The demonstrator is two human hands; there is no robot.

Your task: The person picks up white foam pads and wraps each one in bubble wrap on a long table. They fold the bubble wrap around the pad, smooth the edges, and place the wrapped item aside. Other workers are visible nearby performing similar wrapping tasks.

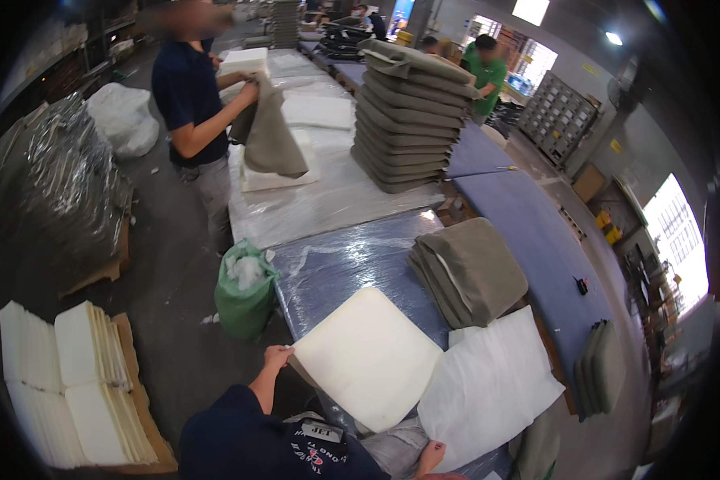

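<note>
A square cream foam pad [368, 358] with rounded corners lies on the plastic-wrapped table in front of me. My left hand [277, 358] is closed on its left corner, and a strip of grey-brown material shows under the edge there. To the right, a sheet of white wadding [492, 388] lies partly beside the pad and drapes toward me. At its near edge my right hand [431, 457] is closed, pinching the wadding; its fingertips are partly hidden. Behind the wadding sits a short stack of grey-brown cushion covers [476, 272].
A tall stack of grey-brown cushions [412, 120] stands farther back. Across the table a co-worker [192, 104] handles a grey-brown cover [272, 132]. A green sack [246, 300] of white stuffing stands left of the table. Bundled foam sheets [96, 384] lie on the floor, lower left.
</note>
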